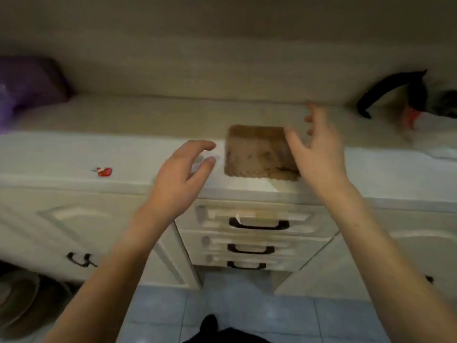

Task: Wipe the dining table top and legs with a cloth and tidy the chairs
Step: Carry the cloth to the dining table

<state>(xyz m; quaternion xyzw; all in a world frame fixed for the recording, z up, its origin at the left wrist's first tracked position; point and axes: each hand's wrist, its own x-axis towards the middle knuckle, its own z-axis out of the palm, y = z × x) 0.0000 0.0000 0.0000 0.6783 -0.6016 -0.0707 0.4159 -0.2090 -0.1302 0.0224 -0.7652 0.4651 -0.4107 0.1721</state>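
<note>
One long white counter with cupboard fronts spans the view from 9 to 3 o'clock, set against a plain beige wall. One pale blue tiled floor, at 6 o'clock. One stack of three white drawers with black handles, just below centre. One purple bag, blurred, on the counter at 10 o'clock. One left hand, bare forearm rising from 7 o'clock, fingers straight and slightly apart, holding nothing, just beside the cloth at its 9 o'clock and not touching it. One right hand, forearm rising from 5 o'clock, fingers spread and relaxed, overlapping the cloth's 3 o'clock edge; whether it touches cannot be told. One cloth, brown-tan, roughly square, lying flat near the counter's front edge directly above the drawers; surface mottled with darker and reddish flecks, lower hem wavy. One black curved object, kind unclear, at 2 o'clock. One small red item on the counter at 9 o'clock, well apart from the cloth.
</note>
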